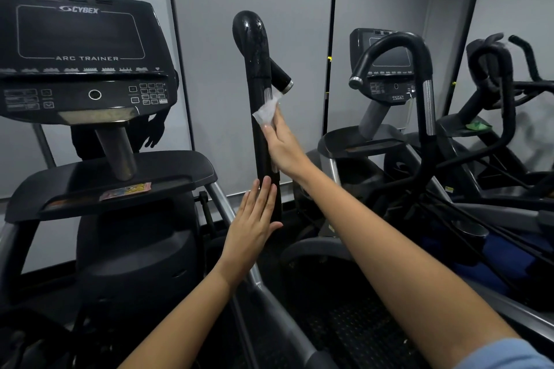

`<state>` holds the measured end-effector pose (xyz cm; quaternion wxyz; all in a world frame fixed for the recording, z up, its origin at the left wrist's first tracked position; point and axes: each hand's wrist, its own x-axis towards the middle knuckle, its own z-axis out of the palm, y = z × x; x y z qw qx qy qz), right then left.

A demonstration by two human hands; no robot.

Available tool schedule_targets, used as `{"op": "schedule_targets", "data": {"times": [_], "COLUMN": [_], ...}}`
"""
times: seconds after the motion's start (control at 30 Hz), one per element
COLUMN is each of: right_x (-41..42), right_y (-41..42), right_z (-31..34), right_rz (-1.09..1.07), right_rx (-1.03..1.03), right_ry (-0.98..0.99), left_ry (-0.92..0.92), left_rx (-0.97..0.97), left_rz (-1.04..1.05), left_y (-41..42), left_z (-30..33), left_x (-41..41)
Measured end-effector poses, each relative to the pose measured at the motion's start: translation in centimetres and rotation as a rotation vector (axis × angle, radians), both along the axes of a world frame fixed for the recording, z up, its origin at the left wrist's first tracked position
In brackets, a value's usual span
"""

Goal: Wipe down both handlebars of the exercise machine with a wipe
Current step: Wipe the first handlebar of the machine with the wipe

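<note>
A black upright handlebar (254, 66) of the exercise machine rises in the middle of the view, its curved top looking wet. My right hand (283, 148) presses a crumpled white wipe (266, 111) against the bar's right side, about halfway up. My left hand (254, 226) rests flat and open against the lower part of the same bar, fingers pointing up, holding nothing. A short side grip with a silver end (281, 76) sticks out just above the wipe. The machine's other handlebar is not in view.
The console (81, 54) marked Arc Trainer stands at the left, above a black shelf (120, 180). A second machine with a looped handlebar (419, 69) stands to the right. Mirror panels behind reflect a dark figure. Metal frame rails (269, 302) run below my arms.
</note>
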<state>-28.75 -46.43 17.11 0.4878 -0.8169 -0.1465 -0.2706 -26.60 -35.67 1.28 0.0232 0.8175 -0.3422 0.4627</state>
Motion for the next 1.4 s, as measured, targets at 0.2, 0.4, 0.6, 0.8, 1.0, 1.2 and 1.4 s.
{"op": "schedule_targets", "data": {"times": [0.2, 0.4, 0.6, 0.8, 1.0, 1.2, 1.4], "right_x": [0.3, 0.7, 1.6, 0.5, 1.0, 0.4, 0.4], "right_y": [0.2, 0.0, 0.2, -0.2, 0.0, -0.4, 1.0], "right_z": [4.8, 2.2, 6.0, 2.8, 5.5, 1.0, 3.8], "right_rz": [-0.004, 0.003, 0.037, 0.109, 0.082, 0.099, 0.023], "right_rx": [0.227, 0.325, 0.49, 0.569, 0.539, 0.515, 0.278], "right_ry": [0.078, 0.173, 0.201, 0.281, 0.247, 0.342, 0.057], "left_ry": [-0.014, -0.034, -0.027, -0.037, -0.044, -0.023, -0.056], "left_rx": [-0.001, 0.002, -0.001, 0.006, 0.004, 0.023, 0.019], "left_rz": [-0.003, 0.004, -0.011, 0.003, -0.007, 0.002, -0.003], "left_y": [0.0, 0.0, 0.0, 0.0, 0.0, 0.1, 0.0], "left_z": [0.1, 0.2, 0.2, 0.3, 0.1, 0.1, 0.1], "left_x": [-0.1, 0.0, 0.0, -0.2, 0.1, -0.1, 0.3]}}
